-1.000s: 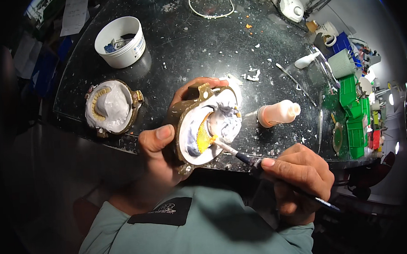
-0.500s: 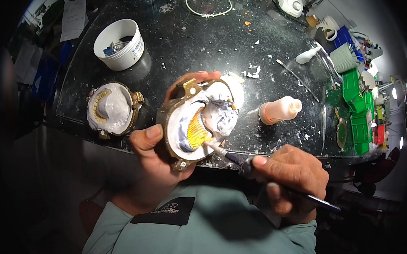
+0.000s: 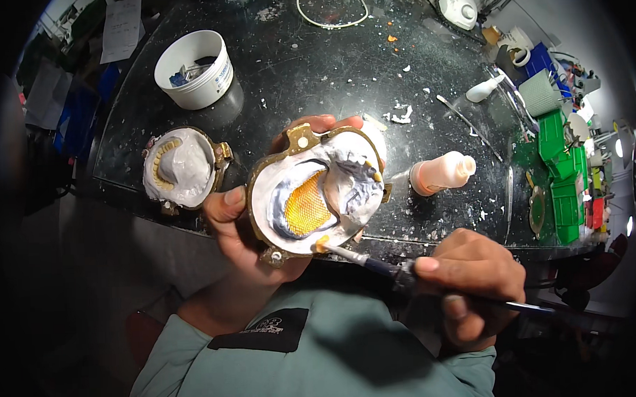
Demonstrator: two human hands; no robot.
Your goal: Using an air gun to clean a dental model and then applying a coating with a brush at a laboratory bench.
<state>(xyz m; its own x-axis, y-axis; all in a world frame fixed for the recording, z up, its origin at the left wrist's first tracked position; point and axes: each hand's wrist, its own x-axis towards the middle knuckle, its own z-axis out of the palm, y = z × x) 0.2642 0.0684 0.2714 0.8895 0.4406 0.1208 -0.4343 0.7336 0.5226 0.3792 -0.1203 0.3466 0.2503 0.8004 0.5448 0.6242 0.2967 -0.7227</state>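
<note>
My left hand (image 3: 237,236) grips a brass dental flask half (image 3: 263,200) packed with white plaster, its face turned up and tilted. In the plaster lies a grey-edged hollow with a yellow-orange mesh (image 3: 308,204); beside it is a rough plaster mound (image 3: 353,194). My right hand (image 3: 478,280) is closed around a dark-handled brush (image 3: 376,265). Its yellowish tip touches or nearly touches the plaster rim at the flask's near edge. To the left on the bench rests another flask half (image 3: 189,171), holding a row of cream teeth (image 3: 164,162) in plaster.
An open pale-pink bottle (image 3: 436,175) stands right of the flask. Behind on the left is a white tub (image 3: 219,79) with scraps inside. A thin tool (image 3: 470,128), a small white bottle (image 3: 484,90) and green bins (image 3: 558,155) lie rightward. Plaster crumbs dot the dark bench (image 3: 292,73).
The brush tip has moved off the mesh edge to the near plaster rim. My left hand has turned the flask half slightly, and the mesh shows more fully.
</note>
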